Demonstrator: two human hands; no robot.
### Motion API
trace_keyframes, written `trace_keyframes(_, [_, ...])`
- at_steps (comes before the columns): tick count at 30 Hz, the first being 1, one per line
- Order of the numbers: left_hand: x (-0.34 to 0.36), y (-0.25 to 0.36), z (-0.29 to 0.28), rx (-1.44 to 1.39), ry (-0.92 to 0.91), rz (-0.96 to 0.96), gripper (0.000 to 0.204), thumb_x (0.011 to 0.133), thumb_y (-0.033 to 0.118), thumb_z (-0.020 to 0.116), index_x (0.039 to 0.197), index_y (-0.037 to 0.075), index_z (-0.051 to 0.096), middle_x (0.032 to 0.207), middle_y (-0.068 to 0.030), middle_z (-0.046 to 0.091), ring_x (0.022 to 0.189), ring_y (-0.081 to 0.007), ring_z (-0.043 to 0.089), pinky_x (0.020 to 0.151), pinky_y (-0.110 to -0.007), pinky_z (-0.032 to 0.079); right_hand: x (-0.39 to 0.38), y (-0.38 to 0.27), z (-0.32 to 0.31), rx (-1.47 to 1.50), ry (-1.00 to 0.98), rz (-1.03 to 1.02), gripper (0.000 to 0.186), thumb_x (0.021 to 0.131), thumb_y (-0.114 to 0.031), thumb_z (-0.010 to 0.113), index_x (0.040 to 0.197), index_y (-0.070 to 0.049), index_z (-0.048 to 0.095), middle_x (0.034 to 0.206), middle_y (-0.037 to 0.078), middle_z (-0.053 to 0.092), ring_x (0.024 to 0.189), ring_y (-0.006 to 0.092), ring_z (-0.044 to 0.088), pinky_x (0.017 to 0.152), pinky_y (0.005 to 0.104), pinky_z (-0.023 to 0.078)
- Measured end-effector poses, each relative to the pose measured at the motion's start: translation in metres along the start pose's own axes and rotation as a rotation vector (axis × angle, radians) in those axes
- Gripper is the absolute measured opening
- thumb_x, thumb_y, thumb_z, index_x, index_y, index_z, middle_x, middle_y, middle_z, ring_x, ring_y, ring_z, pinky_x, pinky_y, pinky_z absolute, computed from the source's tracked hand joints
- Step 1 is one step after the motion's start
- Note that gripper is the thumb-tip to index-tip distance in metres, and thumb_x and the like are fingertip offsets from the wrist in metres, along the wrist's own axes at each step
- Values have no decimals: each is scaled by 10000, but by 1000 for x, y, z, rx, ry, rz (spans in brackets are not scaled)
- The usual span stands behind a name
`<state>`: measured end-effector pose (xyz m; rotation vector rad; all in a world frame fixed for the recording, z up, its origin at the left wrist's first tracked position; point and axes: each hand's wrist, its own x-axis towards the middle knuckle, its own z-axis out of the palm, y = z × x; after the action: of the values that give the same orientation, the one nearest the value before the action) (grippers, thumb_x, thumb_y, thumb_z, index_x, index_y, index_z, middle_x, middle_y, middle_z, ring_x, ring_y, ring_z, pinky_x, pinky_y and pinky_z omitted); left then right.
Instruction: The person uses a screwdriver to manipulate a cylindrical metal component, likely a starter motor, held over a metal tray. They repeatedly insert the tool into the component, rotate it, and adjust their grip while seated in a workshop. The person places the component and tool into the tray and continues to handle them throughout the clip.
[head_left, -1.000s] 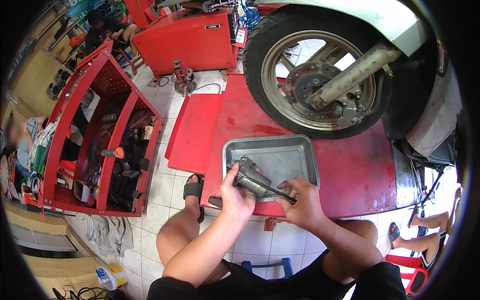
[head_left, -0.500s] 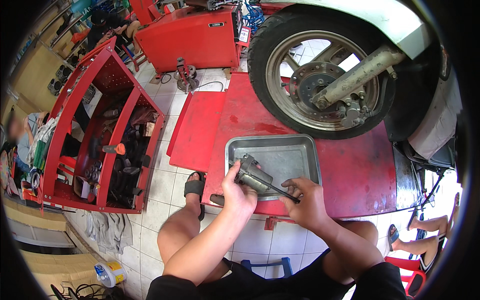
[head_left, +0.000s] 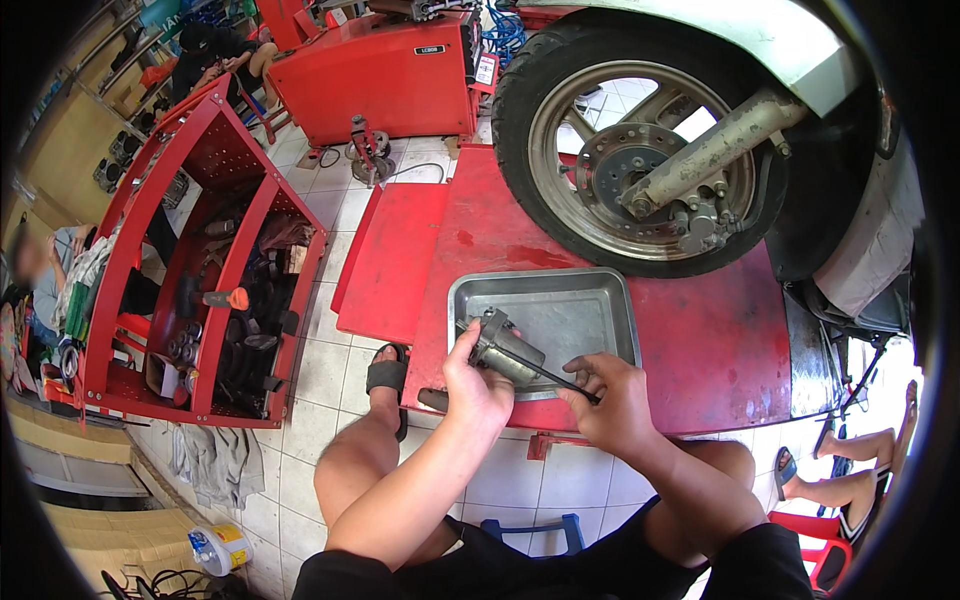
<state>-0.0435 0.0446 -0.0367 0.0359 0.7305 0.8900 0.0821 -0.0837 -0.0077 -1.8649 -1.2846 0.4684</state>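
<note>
Over the near left part of a metal tray (head_left: 632, 310), my left hand (head_left: 477, 390) is closed around a cylindrical metal motor (head_left: 512, 358), grey and tilted, with a flanged upper end. My right hand (head_left: 610, 400) grips a thin dark rod-like tool (head_left: 562, 382) between thumb and fingers. The tool slants up to the left and its far end meets the side of the motor; whether the tip touches or passes behind cannot be made out. Beside my left wrist, a dark handle-like piece (head_left: 433, 399) lies at the platform's near edge.
The tray stands on a red platform (head_left: 715, 350). Beyond it is a motorcycle wheel (head_left: 520, 150) with a fork leg. A red tool rack (head_left: 215, 330) holding loose parts stands left, and a red machine (head_left: 375, 85) at the back. Other people sit at the left and right edges.
</note>
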Motion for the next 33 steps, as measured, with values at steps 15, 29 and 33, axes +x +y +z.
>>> trace_keyframes(15, [2,-1,0,-6,3,3,291,895,242,635,1088,31,580,1017,-131,643,964,-293,625,916,-425,497,0,5,0,2,50,-43,234,750,-12,758,968,-23,674,824,121,631,658,278,638,589,341,514])
trace_keyframes(29, [2,-1,-2,3,-8,-2,289,893,230,646,1103,45,572,1019,-119,637,946,-281,623,905,-423,501,-1,1,1,-30,36,-8,201,802,-28,721,992,-30,656,824,130,666,680,295,664,597,376,512])
trace_keyframes(33, [0,-1,2,1,3,2,273,893,224,643,1096,56,572,1016,-114,635,943,-281,623,899,-425,503,-4,5,1,-2,21,23,166,831,-41,694,992,-26,655,844,158,685,718,305,685,607,375,517])
